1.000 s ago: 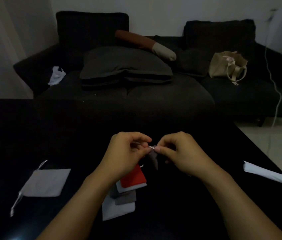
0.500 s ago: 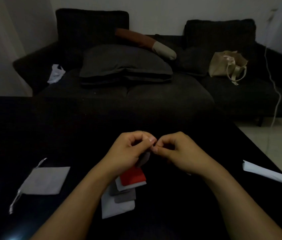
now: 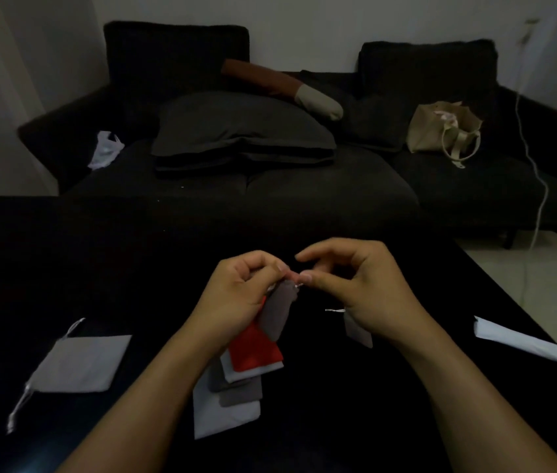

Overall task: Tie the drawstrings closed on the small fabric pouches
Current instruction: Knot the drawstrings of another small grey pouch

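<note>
Step in hand, as I judge it: knotting the drawstring at the neck of the grey pouch (image 3: 278, 310), held up above the black table (image 3: 65, 268) between both hands.

Left hand (image 3: 239, 295): fingers curled, pinching the gathered neck of the pouch at its top end. Right hand (image 3: 362, 288): thumb and a lower finger pinched close at the neck, on what looks like the drawstring (image 3: 295, 285) (cord too thin and dim to confirm); index finger lifted and half extended.

Orientation: the pouch hangs from the pinch, long axis near vertical with a slight lean, neck up and away from the person, closed bottom pointing down toward the stack of pouches (image 3: 239, 380) on the table beneath, red one on top.

Next move, in my estimate: loop one cord end round the other and pull snug, while the left hand keeps the neck bunched. Whether a knot has already formed cannot be told.

Another grey pouch (image 3: 79, 363) lies flat, well apart to the left.
</note>
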